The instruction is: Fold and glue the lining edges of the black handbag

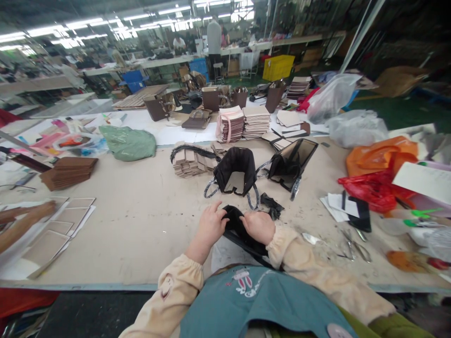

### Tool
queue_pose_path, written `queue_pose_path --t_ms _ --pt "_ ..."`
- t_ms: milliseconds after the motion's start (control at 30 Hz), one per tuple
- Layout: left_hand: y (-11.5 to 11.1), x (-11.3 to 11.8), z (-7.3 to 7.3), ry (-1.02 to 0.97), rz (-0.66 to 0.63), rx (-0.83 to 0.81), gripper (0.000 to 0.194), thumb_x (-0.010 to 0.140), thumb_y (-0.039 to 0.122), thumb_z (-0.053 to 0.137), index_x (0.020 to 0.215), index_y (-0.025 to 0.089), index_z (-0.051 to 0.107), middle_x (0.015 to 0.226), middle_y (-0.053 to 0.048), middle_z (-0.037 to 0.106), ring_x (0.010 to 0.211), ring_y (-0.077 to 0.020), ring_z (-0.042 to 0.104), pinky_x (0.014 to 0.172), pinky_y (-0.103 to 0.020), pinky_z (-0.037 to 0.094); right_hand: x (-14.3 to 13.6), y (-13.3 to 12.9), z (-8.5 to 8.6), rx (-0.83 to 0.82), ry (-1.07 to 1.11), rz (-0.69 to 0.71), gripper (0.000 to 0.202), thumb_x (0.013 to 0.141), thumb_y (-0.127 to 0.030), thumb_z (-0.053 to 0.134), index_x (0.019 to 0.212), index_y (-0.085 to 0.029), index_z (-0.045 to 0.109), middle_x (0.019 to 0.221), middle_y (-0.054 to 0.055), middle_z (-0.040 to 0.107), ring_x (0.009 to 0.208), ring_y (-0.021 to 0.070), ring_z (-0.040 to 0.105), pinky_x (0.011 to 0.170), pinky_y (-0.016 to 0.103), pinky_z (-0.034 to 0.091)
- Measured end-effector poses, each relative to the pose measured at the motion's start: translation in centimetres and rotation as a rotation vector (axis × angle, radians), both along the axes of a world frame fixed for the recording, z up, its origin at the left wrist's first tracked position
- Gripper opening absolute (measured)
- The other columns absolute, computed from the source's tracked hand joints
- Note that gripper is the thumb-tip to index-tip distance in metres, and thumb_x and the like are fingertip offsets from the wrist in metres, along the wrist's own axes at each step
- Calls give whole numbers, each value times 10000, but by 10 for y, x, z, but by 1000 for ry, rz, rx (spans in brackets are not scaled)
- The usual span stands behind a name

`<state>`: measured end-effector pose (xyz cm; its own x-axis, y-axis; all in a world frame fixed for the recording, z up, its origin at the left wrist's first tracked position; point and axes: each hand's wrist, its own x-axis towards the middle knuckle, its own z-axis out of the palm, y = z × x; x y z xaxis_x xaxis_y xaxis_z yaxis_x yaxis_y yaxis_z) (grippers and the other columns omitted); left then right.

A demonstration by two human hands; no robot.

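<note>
Teal apron cloth (282,298) fills the bottom centre of the frame, a white rabbit (242,280) embroidered on it; the white stitching beside the rabbit is too blurred to read. My forearms, in cream sleeves (181,277), reach in from lower left and lower right toward a black bag (235,226) just below the centre. My left hand (207,227) angles up and rightward, fingers bent and nearly closed, pinching the left side of the bag's mouth; one finger juts upward. My right hand (260,227) points left, palm down, fingers curled tight over the right side, thumb at the opening. Above my hands, mid-frame, an open bag with wrapped handles (235,171) stands on the worktop (141,225). At the left edge, a co-worker's hand (45,208) touches pale panels (52,244).
</note>
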<state>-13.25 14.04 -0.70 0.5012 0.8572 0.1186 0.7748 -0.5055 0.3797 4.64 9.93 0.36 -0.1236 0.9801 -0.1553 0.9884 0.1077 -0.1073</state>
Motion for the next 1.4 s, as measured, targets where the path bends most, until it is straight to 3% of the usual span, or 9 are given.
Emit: queue_pose_path --t_ms 133,333,433,700,833,1000,1400 --pt "-3 -1 1 -54 -100 -3 98 784 253 587 763 192 661 1236 -62 518 1078 -224 511 948 -374 420 1 -1 -1 7 2 -6 414 934 -362 317 837 -134 650 785 132 670 736 231 641 646 288 449" --pt "-2 -3 -8 -187 57 -14 100 779 272 597 753 186 641 1119 -70 591 963 -187 589 857 -319 483 -1 -2 0 4 7 2 415 936 -363 321 836 -132 651 783 124 669 737 225 641 664 285 450" --pt "2 -1 -7 -196 54 -10 111 796 273 581 738 193 631 1090 -46 619 935 -164 602 837 -287 483 -1 -2 0 1 4 7 430 939 -369 309 844 -136 657 789 127 671 746 226 640 672 288 448" --pt "11 8 -6 -115 73 4 146 811 265 553 704 175 596 760 -25 639 746 -143 593 694 -244 446 5 2 5 -12 -12 30 479 938 -454 280 833 -168 650 790 111 675 752 224 641 646 278 435" --pt "11 10 -6 -79 78 3 137 803 249 551 695 172 588 755 -26 631 729 -139 582 668 -235 422 6 13 8 -19 -11 32 488 922 -516 290 849 -180 636 805 98 676 771 221 639 645 276 426" --pt "11 11 -5 -40 89 -6 166 814 271 531 693 176 591 762 -30 630 730 -135 578 658 -228 405 2 29 10 24 11 74 399 912 -482 357 861 -196 631 845 67 675 782 208 635 624 267 419" --pt "15 19 -2 45 135 -46 220 839 315 474 731 177 608 794 -54 640 719 -151 578 628 -245 393 6 38 -7 131 49 106 380 918 -435 373 774 -206 640 794 44 665 736 178 611 601 258 400"
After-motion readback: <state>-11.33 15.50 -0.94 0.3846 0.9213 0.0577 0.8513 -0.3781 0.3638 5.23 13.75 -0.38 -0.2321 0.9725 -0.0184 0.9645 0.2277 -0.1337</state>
